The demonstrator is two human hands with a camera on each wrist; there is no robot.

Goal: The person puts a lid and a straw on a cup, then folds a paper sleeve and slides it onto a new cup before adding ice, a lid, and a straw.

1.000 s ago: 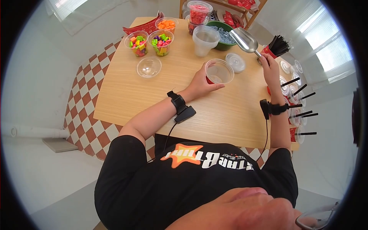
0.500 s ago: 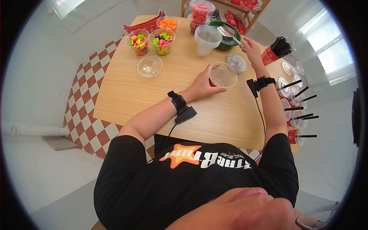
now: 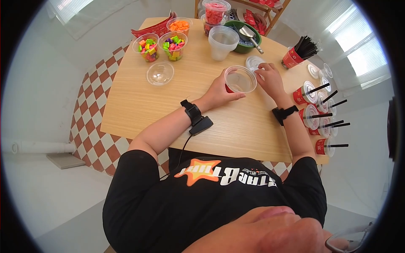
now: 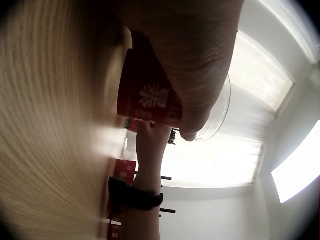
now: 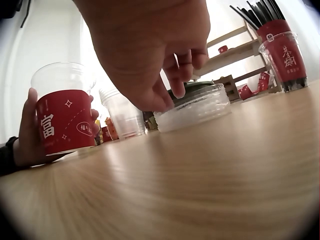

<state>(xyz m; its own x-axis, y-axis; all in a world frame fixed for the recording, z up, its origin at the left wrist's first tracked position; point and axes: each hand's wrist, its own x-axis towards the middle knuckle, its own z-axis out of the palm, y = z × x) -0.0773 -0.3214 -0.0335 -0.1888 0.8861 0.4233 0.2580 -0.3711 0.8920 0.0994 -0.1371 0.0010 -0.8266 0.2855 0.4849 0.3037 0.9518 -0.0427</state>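
Note:
My left hand (image 3: 220, 91) grips a clear plastic cup (image 3: 241, 79) with a red paper sleeve, its mouth facing up and nothing visible inside. The thumb lies along the side of the cup. My right hand (image 3: 271, 80) is over a small stack of clear plastic lids (image 3: 253, 63), just beyond the cup. In the right wrist view, thumb and fingertips are right at the edge of the lids (image 5: 197, 107), with the other fingers loosely bent; I cannot tell whether they pinch a lid. A metal scoop (image 3: 249, 34) lies in the green bowl (image 3: 239, 49) at the back.
Nested clear cups (image 3: 222, 42) stand before the bowl. At the back left are cups of colourful pieces (image 3: 173, 45), orange pieces (image 3: 179, 26) and a domed lid (image 3: 160, 73). Black straws (image 3: 304, 48) stand in a red-sleeved cup. Several lidded cups with straws (image 3: 311, 116) line the right edge.
My right hand has laid the scoop in the green bowl, let it go and come back toward me to the lids. The left hand still holds the cup in nearly the same place.

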